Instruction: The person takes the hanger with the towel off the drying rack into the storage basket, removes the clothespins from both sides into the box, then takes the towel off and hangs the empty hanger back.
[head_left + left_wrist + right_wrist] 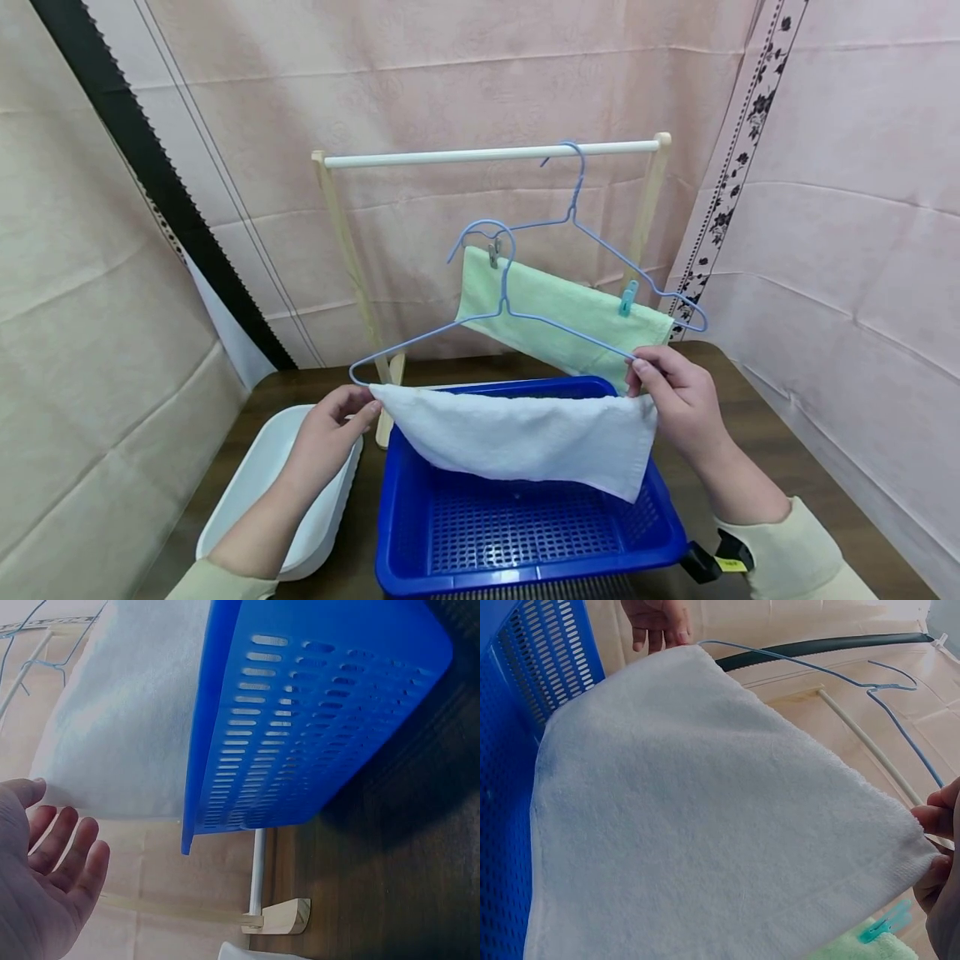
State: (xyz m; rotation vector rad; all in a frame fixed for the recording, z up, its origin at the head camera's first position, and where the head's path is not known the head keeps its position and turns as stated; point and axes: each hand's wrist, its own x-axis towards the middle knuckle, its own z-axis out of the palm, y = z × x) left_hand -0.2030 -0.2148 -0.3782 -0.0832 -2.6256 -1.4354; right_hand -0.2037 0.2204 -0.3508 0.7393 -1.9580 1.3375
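A white towel is stretched between both hands, its lower part hanging over the blue basket. At its left corner, my left hand pinches the cloth by the end of a blue wire hanger. My right hand pinches the other top corner together with the hanger's right arm, which the fingers partly cover. In the right wrist view the towel spreads wide, with the right-hand fingers at its edge. The left wrist view has the left hand with thumb against the towel corner.
Behind, a wooden rack with a white rod carries a second blue hanger. A green towel hangs from it by clips, one a teal clothespin. A white tub stands left of the basket on the dark wooden table.
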